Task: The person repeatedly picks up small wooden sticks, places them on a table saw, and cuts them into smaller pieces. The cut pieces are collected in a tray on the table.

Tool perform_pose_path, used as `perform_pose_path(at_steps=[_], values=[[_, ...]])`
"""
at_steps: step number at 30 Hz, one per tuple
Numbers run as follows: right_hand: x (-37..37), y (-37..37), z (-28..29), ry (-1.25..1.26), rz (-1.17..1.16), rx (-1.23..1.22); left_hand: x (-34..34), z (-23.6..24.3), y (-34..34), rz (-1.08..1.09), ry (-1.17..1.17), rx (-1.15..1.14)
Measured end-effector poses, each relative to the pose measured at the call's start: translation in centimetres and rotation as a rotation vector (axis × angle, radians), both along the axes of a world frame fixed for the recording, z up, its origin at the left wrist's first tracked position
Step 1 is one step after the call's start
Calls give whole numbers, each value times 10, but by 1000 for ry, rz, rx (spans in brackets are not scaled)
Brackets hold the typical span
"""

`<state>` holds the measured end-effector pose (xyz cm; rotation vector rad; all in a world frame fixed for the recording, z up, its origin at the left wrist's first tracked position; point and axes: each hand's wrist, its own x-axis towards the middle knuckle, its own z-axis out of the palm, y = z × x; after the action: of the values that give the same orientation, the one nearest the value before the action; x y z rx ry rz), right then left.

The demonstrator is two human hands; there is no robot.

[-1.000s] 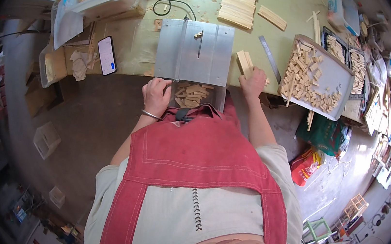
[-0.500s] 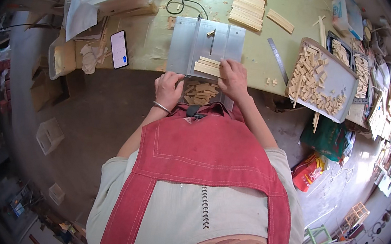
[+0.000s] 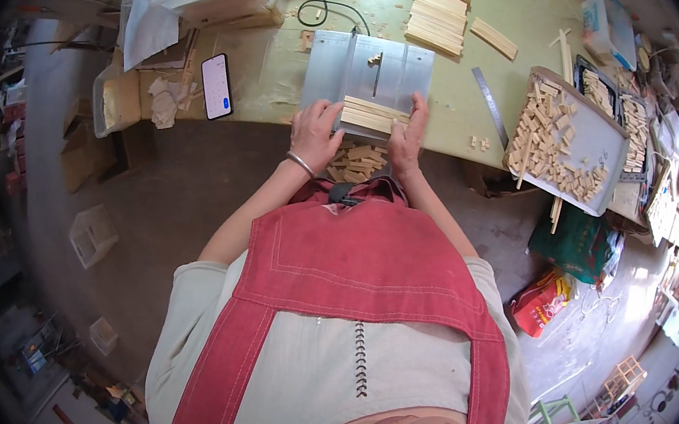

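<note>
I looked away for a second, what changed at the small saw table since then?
The right hand brought a bundle of wooden strips from the right onto the saw table. The left hand rose to grip its left end. Tray of wood pieces and phone stayed.

This is a small woodcraft workshop. A long green workbench (image 3: 487, 111) runs across the upper part of the frame, and on it stands a small table saw with a grey metal plate (image 3: 370, 67). Stacks of thin wooden strips (image 3: 438, 12) lie at the upper centre, and a grey tray (image 3: 594, 142) full of short cut wooden pieces lies at the upper right. A metal ruler (image 3: 488, 105) is beside it. More offcuts (image 3: 358, 162) lie under the bench edge. The floor (image 3: 156, 189) is bare concrete, with boxes at the left.
</note>
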<state>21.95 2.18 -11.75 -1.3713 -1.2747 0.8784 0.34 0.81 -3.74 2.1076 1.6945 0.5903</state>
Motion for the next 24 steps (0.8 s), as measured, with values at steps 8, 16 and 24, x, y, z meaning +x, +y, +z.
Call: perform_pose_path(at_steps=[8, 16, 24], values=[[-3, 10, -1, -37, -16, 26, 3, -9, 33, -49, 108, -85], [5, 10, 4, 144, -36, -8, 2, -26, 48, -31, 54, -169], [-2, -5, 11, 368, 5, -122, 4, -34, 44, -5, 20, -110]])
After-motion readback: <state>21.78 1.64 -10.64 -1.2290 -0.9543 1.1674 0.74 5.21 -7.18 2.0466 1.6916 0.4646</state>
